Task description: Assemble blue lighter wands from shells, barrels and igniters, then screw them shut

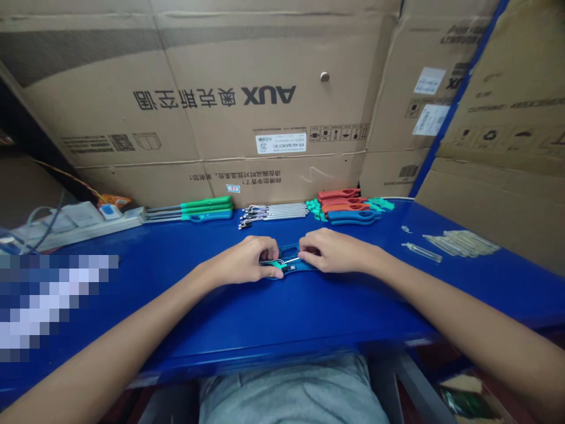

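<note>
At the middle of the table, my left hand (253, 259) is closed around one end of a blue lighter handle shell (304, 265), which lies low over the tabletop. Inside the shell, by my left thumb, sit a green trigger (278, 264) and a small black igniter piece (288, 268). A thin white wire (292, 259) runs from there to my right hand (326, 250), whose thumb and forefinger are pinched at its end. My right fingers also hide part of the shell's far end.
Along the back lie long-nosed lighters (207, 204), metal tubes with wires (285, 211), red and blue handle shells (353, 217) and green triggers (315, 209). Clear fuel tanks (468, 243) lie at right. A power strip (88, 227) stands at left. Cardboard (212, 135) walls the back.
</note>
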{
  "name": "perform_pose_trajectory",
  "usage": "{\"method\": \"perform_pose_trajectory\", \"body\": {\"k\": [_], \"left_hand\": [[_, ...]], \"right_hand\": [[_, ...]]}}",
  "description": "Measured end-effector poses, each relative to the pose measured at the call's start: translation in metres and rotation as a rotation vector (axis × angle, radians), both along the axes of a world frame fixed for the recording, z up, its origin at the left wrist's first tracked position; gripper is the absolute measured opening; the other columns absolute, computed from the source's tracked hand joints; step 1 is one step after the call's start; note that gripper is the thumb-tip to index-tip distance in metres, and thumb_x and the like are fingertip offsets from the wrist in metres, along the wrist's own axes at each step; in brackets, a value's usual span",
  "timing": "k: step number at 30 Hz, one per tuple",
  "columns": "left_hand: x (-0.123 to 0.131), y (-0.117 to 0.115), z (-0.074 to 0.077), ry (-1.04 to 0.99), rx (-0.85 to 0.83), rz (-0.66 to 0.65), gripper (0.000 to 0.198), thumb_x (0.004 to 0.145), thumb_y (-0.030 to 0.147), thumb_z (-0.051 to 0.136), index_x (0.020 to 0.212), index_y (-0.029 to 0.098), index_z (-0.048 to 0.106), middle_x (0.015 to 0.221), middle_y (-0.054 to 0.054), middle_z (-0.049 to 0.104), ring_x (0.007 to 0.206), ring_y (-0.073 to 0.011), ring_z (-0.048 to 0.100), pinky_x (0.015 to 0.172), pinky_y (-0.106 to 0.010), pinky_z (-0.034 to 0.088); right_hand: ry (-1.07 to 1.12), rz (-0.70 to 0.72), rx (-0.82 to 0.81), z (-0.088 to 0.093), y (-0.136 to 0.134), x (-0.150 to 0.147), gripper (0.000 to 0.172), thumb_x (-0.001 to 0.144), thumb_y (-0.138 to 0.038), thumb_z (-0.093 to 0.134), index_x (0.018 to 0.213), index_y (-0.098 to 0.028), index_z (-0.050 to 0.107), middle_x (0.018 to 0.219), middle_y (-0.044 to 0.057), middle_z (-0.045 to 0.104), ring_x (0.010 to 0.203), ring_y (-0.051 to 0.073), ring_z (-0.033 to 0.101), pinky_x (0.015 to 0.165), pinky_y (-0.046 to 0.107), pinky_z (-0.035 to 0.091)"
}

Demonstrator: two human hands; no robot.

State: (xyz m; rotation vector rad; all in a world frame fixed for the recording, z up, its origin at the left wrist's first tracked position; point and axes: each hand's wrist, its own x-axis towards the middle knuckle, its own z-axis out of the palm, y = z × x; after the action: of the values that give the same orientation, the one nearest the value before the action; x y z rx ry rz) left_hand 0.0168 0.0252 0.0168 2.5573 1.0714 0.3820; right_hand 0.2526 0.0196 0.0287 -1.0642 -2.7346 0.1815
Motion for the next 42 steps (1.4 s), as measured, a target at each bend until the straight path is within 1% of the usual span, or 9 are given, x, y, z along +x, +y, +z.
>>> {"method": "perform_pose_trajectory", "body": {"k": [5,11,14,18,21,24,28,34,42], "left_hand": [[0.001,0.0,0.0,-0.015,0.004,-0.004,0.033,0.076,0.046,0.073,0.081,0.017,0.059,0.072,0.002,0.056,0.063,-0.0125,0.049,0.057,-0.023,0.036],[0.0,0.001,-0.003,-0.023,0.013,-0.02,0.033,0.076,0.047,0.073,0.082,0.017,0.06,0.073,0.002,0.057,0.065,-0.0128,0.05,0.059,-0.024,0.038],[0.001,0.001,-0.002,-0.016,0.019,-0.02,0.033,0.076,0.048,0.072,0.082,0.017,0.062,0.073,0.001,0.059,0.065,-0.013,0.051,0.059,-0.024,0.039],[-0.002,0.0,0.006,0.03,-0.009,-0.014,0.031,0.077,0.045,0.07,0.088,0.017,0.066,0.078,-0.001,0.064,0.068,-0.0139,0.055,0.062,-0.024,0.042],[-0.01,0.001,0.014,0.06,-0.017,-0.003,0.023,0.077,0.035,0.066,0.092,0.017,0.068,0.082,-0.003,0.068,0.072,-0.0147,0.058,0.065,-0.024,0.045],[-0.019,0.004,0.019,0.106,-0.009,0.029,0.019,0.076,0.028,0.062,0.089,0.017,0.07,0.084,-0.003,0.07,0.072,-0.0151,0.06,0.065,-0.024,0.045],[-0.021,0.006,0.021,0.157,-0.024,-0.012,0.015,0.077,0.024,0.058,0.08,0.018,0.071,0.077,-0.001,0.071,0.067,-0.0135,0.06,0.065,-0.023,0.045],[-0.018,0.002,0.022,0.121,-0.045,0.033,0.011,0.073,0.019,0.056,0.074,0.017,0.067,0.07,0.001,0.067,0.062,-0.0131,0.058,0.061,-0.023,0.043],[-0.019,0.004,0.02,0.067,-0.027,0.062,0.004,0.072,0.02,0.055,0.073,0.017,0.058,0.066,0.001,0.063,0.06,-0.014,0.056,0.058,-0.024,0.042]], "right_hand": [[-0.031,-0.015,0.011,0.003,0.001,0.002,0.02,0.089,-0.025,0.05,0.072,-0.017,0.059,0.072,0.004,0.062,0.064,0.013,0.049,0.059,0.024,0.029],[-0.011,0.015,-0.002,-0.001,0.0,-0.002,0.022,0.092,-0.027,0.048,0.078,-0.017,0.061,0.078,0.005,0.065,0.071,0.014,0.053,0.063,0.024,0.032],[0.003,0.018,-0.004,-0.003,0.001,-0.003,0.022,0.094,-0.027,0.048,0.081,-0.016,0.062,0.081,0.006,0.065,0.074,0.015,0.055,0.065,0.025,0.033],[-0.031,0.006,-0.031,-0.004,0.001,-0.002,0.022,0.094,-0.027,0.048,0.08,-0.016,0.062,0.08,0.006,0.066,0.074,0.015,0.054,0.065,0.025,0.033],[-0.043,0.002,-0.047,-0.003,0.002,-0.002,0.023,0.094,-0.028,0.048,0.079,-0.016,0.061,0.079,0.006,0.065,0.072,0.015,0.054,0.064,0.025,0.032],[-0.04,0.007,-0.058,-0.002,0.002,-0.002,0.023,0.094,-0.028,0.048,0.079,-0.016,0.06,0.078,0.006,0.065,0.072,0.015,0.054,0.064,0.025,0.032],[-0.037,0.009,-0.064,-0.002,0.003,-0.002,0.023,0.093,-0.028,0.048,0.077,-0.017,0.059,0.077,0.006,0.065,0.071,0.015,0.053,0.063,0.025,0.032],[-0.032,0.006,-0.072,-0.002,0.002,0.001,0.023,0.092,-0.027,0.049,0.075,-0.017,0.06,0.076,0.006,0.065,0.069,0.014,0.053,0.063,0.025,0.032],[-0.024,-0.026,-0.052,0.001,0.004,0.005,0.022,0.09,-0.027,0.049,0.074,-0.017,0.059,0.073,0.004,0.064,0.064,0.013,0.051,0.059,0.024,0.03]]}}
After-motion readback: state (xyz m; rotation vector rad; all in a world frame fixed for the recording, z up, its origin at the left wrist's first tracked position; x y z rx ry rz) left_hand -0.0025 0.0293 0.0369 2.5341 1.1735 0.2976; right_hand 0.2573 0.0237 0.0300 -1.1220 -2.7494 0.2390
